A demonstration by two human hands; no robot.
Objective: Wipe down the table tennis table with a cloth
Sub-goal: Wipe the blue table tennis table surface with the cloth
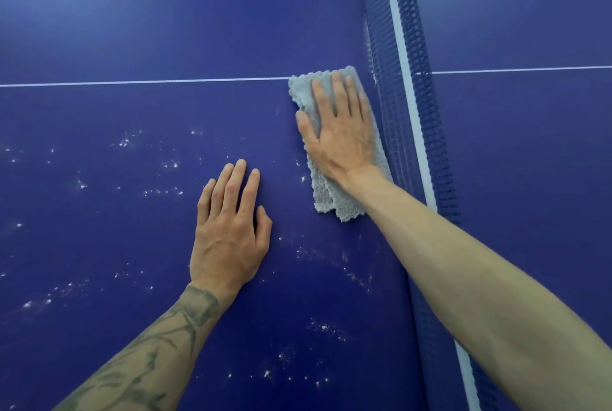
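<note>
Pressing flat, the right hand [341,135] is pinning the cloth [331,195] to the table tennis table [132,29] with straight, slightly spread fingers; no pinching is occurring. The folded grey cloth is lying just beside the net [414,112], its long axis running parallel to it and its far end covering the white centre line [149,81]. The left hand [228,231] is resting palm down on the bare surface, fingers straight and close together, holding nothing. White specks [126,142] are showing to the left of the cloth and nearer the person, on 1 half only as far as can be seen. The soiled area is lying closer to the left hand, yet the right hand is controlling the cloth; in my judgement the coming stroke is calling for a sweep leftward and back toward the body, broadside to the cloth's long axis.
</note>
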